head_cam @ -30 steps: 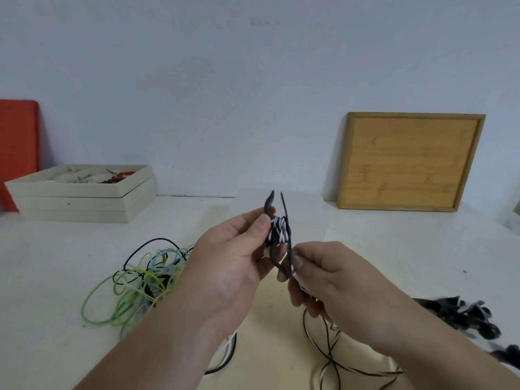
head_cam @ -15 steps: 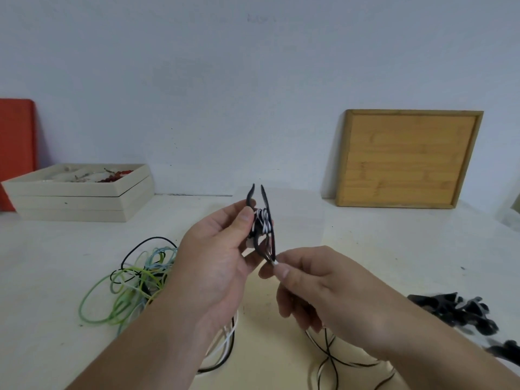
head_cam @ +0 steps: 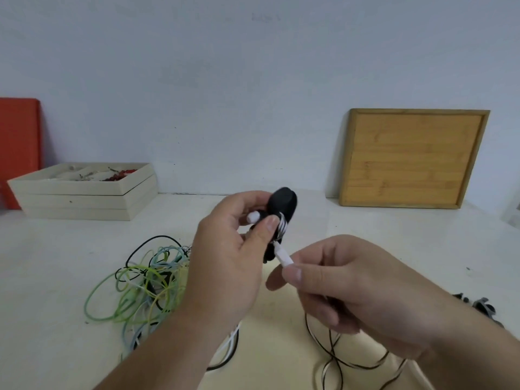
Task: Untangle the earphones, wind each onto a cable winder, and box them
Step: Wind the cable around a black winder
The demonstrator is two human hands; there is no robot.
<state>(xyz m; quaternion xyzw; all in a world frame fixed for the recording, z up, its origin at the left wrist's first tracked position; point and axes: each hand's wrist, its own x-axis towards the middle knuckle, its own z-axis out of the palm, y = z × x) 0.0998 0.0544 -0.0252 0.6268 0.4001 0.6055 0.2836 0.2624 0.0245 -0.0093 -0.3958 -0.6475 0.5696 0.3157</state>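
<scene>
Now your left hand point(head_cam: 225, 266) grips cable winder point(head_cam: 282, 204); right hand point(head_cam: 351, 285) pinches white tip point(head_cam: 282, 256), probably plug, just below it.

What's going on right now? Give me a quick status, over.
Left hand grips black cable winder, striped cable partly wound. Right hand pinches the cable's white stub. Loose length trails to table; tangled earphones wait at left.

Red panel point(head_cam: 17, 147), 9 o'clock: upright against the wall point(head_cam: 253, 80). Stacked cream trays point(head_cam: 84, 199) just beside it hold red beads point(head_cam: 121, 174). Framed wooden board point(head_cam: 413, 159), 2 o'clock: on the desk point(head_cam: 45, 266), leaning on the wall.
</scene>
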